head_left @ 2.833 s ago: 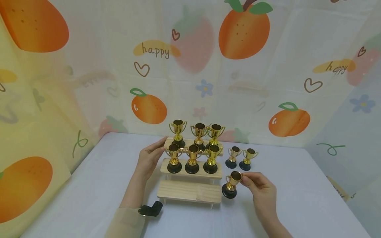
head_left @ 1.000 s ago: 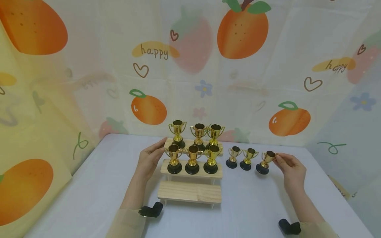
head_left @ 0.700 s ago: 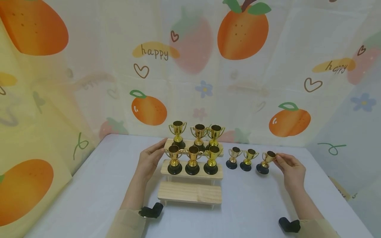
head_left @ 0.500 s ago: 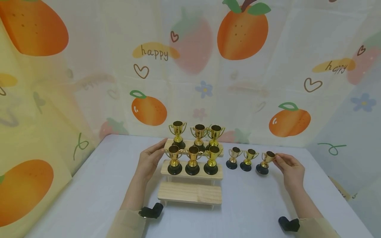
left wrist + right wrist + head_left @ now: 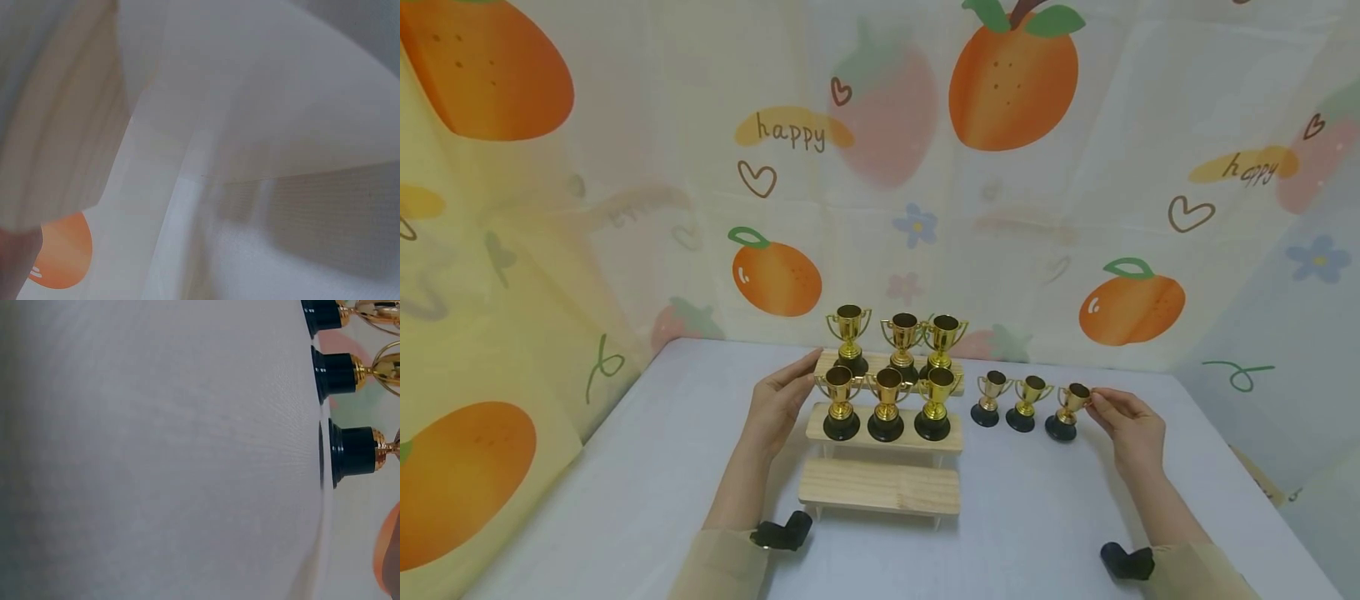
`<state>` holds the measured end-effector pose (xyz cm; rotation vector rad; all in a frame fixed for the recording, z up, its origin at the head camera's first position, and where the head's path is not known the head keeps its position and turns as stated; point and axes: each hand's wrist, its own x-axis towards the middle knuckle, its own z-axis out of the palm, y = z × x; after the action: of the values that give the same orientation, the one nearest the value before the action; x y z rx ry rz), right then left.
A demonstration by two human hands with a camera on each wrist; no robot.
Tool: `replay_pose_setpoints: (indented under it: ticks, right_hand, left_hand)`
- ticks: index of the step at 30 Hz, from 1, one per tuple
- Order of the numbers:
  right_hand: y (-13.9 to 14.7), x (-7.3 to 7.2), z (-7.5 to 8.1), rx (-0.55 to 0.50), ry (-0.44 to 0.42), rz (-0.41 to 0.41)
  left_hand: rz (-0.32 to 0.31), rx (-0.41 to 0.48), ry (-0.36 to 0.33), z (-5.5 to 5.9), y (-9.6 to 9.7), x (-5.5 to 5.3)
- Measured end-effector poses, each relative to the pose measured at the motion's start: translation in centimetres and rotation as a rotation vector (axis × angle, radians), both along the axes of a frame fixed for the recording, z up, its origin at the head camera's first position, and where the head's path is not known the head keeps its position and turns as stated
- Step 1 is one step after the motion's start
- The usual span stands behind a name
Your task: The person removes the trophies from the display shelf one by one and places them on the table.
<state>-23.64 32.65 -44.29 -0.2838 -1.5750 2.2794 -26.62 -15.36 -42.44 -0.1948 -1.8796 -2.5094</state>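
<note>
My right hand [image 5: 1138, 433] pinches a handle of a small gold trophy [image 5: 1067, 412] with a black base. In the right wrist view, a narrow gap separates this trophy's base [image 5: 355, 450] from the tablecloth. To its left, two similar trophies [image 5: 1025, 402] stand upright on the cloth. A three-step wooden display stand [image 5: 880, 486] carries three trophies on its top step and three on the middle step; the lowest step is bare. At the left end of the top step, my left hand [image 5: 775, 408] grips the board [image 5: 59, 125], its fingertips partly hidden.
White cloth [image 5: 1030, 517] covers the table. A printed fruit curtain [image 5: 1015, 208] hangs behind it and along the sides. The stand's steps rise toward the back, and the loose trophies stand close to its right side.
My right hand has carried the trophy from beside the lowest step back and right to the row's end. Lately it has sunk slightly and become more upright. My left hand stays put.
</note>
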Motion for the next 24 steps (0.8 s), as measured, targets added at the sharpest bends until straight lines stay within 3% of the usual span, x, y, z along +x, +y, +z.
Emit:
replay_pose_setpoints:
  ticks: [11,24]
  right_hand:
    - [0.36,0.02,-0.13,0.07,-0.067,0.051]
    - [0.84,-0.11,-0.23,0.029,-0.094,0.093]
  left_hand:
    - [0.002,0.015,-0.001,0.03,0.07,0.0]
    - [0.011,0.024,-0.011,0.16,0.09,0.04]
